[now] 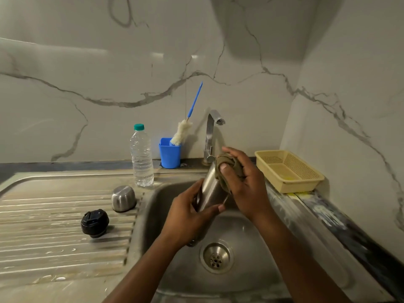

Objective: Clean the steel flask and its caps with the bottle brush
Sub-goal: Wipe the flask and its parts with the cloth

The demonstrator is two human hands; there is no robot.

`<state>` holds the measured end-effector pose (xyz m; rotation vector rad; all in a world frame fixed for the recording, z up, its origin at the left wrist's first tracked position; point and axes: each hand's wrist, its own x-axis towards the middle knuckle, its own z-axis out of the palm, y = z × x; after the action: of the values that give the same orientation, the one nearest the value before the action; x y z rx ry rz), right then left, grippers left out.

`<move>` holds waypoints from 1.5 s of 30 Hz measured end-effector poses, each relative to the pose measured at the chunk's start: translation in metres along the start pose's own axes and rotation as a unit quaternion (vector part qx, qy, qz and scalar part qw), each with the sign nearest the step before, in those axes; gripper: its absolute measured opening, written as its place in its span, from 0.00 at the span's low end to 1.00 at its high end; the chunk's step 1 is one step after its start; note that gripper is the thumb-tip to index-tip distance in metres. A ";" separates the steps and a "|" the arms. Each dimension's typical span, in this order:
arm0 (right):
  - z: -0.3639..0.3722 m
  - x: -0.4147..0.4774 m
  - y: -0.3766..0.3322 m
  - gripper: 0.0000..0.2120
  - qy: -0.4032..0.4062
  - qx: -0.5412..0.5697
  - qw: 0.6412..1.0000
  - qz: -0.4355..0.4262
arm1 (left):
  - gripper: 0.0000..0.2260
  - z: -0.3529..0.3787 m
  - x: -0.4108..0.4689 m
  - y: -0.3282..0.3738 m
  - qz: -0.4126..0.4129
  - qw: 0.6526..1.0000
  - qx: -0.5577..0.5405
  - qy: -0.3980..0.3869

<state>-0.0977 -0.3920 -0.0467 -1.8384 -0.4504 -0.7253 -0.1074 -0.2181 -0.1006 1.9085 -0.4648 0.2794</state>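
The steel flask is held tilted over the sink basin. My left hand grips its lower end. My right hand wraps a brown cloth round the flask's upper end. On the draining board the steel cup cap stands upside down, and the black stopper cap lies nearer the front. The bottle brush, with a blue handle and white head, leans in a blue cup at the back wall.
A tap rises behind the flask. A clear water bottle with a green cap stands left of the blue cup. A yellow plastic basket sits on the counter to the right. The drain is below my arms.
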 end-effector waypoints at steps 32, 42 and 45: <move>0.028 -0.020 0.003 0.12 -0.088 0.135 0.985 0.064 | 0.17 -0.012 0.000 0.012 -0.075 0.934 -0.341 0.080; 0.015 -0.022 0.015 0.18 -0.114 0.082 0.988 0.070 | 0.22 -0.024 0.007 0.004 -0.122 0.891 -0.425 0.102; 0.025 -0.026 -0.002 0.19 -0.101 0.151 0.979 0.090 | 0.21 -0.013 0.002 0.009 -0.111 0.912 -0.389 0.062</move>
<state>-0.1113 -0.3677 -0.0692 -1.6450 -0.4887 -0.3273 -0.1091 -0.2095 -0.0878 1.1347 -0.2146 0.0428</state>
